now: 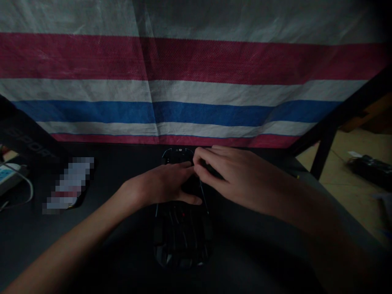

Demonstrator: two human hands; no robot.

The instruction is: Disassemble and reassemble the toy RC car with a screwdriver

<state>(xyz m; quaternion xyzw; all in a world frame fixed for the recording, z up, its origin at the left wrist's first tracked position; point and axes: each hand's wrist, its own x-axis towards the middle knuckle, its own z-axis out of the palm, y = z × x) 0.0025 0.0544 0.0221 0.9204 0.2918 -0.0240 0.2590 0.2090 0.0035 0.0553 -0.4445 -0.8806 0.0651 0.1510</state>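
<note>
A long black object [183, 237], with ridges and blue-edged curved ends, lies on the dark table in front of me. What it is I cannot tell in the dim light. Across its upper middle rests my left hand [162, 183], palm down, fingers pointing right and thumb apart. My right hand [232, 171] is at its upper right side, fingers bent and tips together close to the left fingertips. Whatever those right fingers pinch, if anything, is hidden.
A phone-like object [70, 183] with a blurred screen lies at the left. Beyond it are a white power strip [12, 177] and cable. A striped sheet [196, 94] hangs behind the table [122, 253]. Dark frame bars [326, 151] stand at the right.
</note>
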